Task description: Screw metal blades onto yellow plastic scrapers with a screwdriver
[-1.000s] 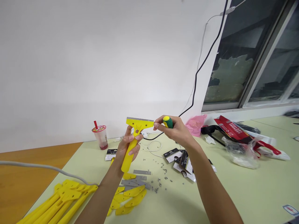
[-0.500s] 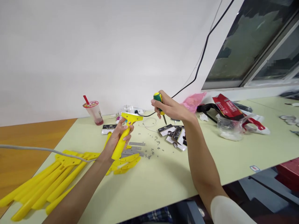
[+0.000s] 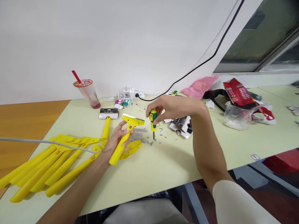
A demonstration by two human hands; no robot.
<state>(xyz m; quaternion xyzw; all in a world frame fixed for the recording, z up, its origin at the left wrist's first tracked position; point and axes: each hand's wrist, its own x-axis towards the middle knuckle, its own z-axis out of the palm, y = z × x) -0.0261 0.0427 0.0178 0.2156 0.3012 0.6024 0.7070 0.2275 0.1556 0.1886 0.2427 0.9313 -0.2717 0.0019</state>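
A yellow scraper (image 3: 120, 146) with a metal blade along its head is gripped by the handle in my left hand (image 3: 115, 141). My right hand (image 3: 167, 107) holds a green and yellow screwdriver (image 3: 153, 119) between thumb and fingers. Its shaft points straight down over the small loose screws (image 3: 151, 143) scattered on the table; whether the tip touches one I cannot tell. Flat grey blades (image 3: 139, 130) lie just behind the scraper. Several yellow head pieces (image 3: 133, 149) rest beside them, partly covered by my left hand.
Many yellow scraper handles (image 3: 56, 155) lie at the left, a grey cable (image 3: 46, 141) crossing over them. A cup with a red straw (image 3: 87, 93) stands near the wall by a power strip (image 3: 127, 92). Packaging cards (image 3: 182, 126), a pink bag (image 3: 198, 87) and a red package (image 3: 239, 93) lie right.
My right hand has lowered and turned the screwdriver from tilted to upright, bringing its tip down to the screws. The scraper stays in my left hand. The view has shifted slightly.
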